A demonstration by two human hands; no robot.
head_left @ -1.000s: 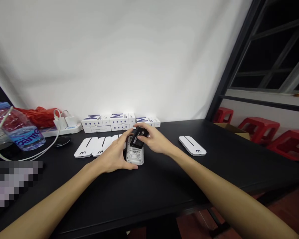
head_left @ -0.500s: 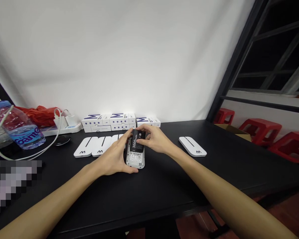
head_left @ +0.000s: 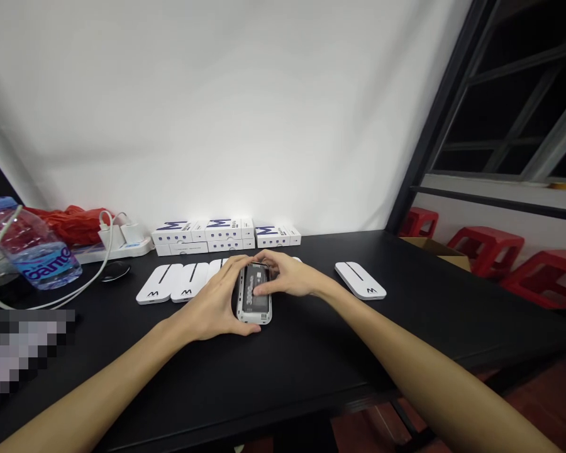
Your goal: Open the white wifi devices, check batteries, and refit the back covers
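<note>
A: Where is the opened white device (head_left: 254,319), and what is the left hand (head_left: 213,303) doing with it?

B: The device is between both hands above the black table (head_left: 283,377); whether it rests flat on it, I cannot tell. The left hand grasps it by the edges, thumb at the device's near end and fingers along its left side towards the far end. I'd say that spread is there to steady the shell while leaving its open face clear

A: And the right hand (head_left: 296,277)?

B: It comes in from the device's right. Its thumb lies on the black battery (head_left: 255,302), with the fingers curled around the device's far right corner. That looks like a way to push down on the battery and brace against the shell, but whether the fingers also pinch the battery, I cannot tell

A: So where is the battery?

B: Inside the device's bay, printed side up, looking nearly flush; full seating is hard to judge under that thumb

A: What else is around the device?

B: Left of it, white devices (head_left: 187,282) stand side by side, likely lined up to save room; right of it and well apart, a single white device (head_left: 360,280). Beyond it, white boxes (head_left: 226,234) sit against the wall, probably to keep the working space open
</note>
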